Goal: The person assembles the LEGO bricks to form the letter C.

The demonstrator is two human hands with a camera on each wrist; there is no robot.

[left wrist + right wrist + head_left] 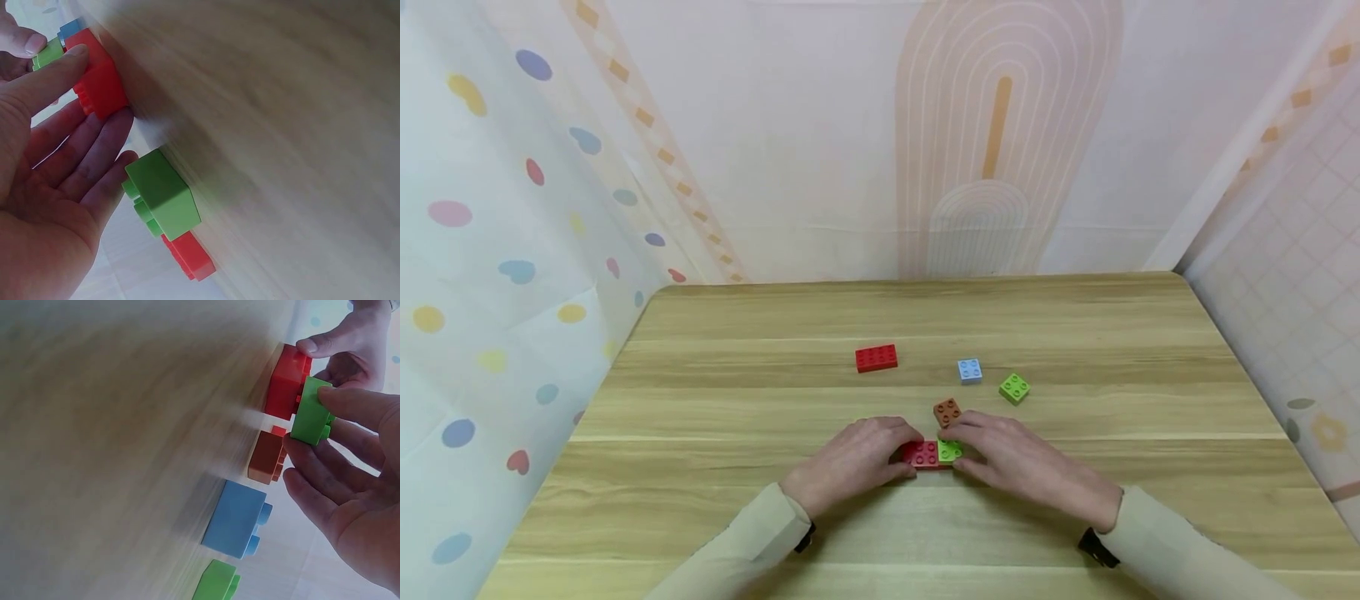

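Near the front of the wooden surface (737,367), between the two hands, we see a red brick (923,454) with a lime brick (950,451) over its right end. The left hand (865,450) pinches the red brick at its left end between thumb and fingers, and the right hand (1022,454) grips the lime brick in the same way. From the right wrist, we find the lime brick against the red brick's studs, though we cannot tell whether it is pressed fully home.

Just beyond the right hand's fingertips we notice a brown brick (947,410), set at an angle. Farther back lie a pale blue brick (970,371) and, to its right, a green brick (1014,389) turned cornerwise. Well to the left of these we make out a long red brick (876,358), studs up.

In the left wrist view we spot another green block (164,194) just beside the little finger, mostly hidden from the head camera. The right wrist view gives us a blue block (234,519) close by; we cannot tell whether it is the pale blue one.

Both arms wear beige sleeves (1180,542), with a dark band (1099,547) at the right wrist. Behind the surface we see a patterned cloth (820,125).
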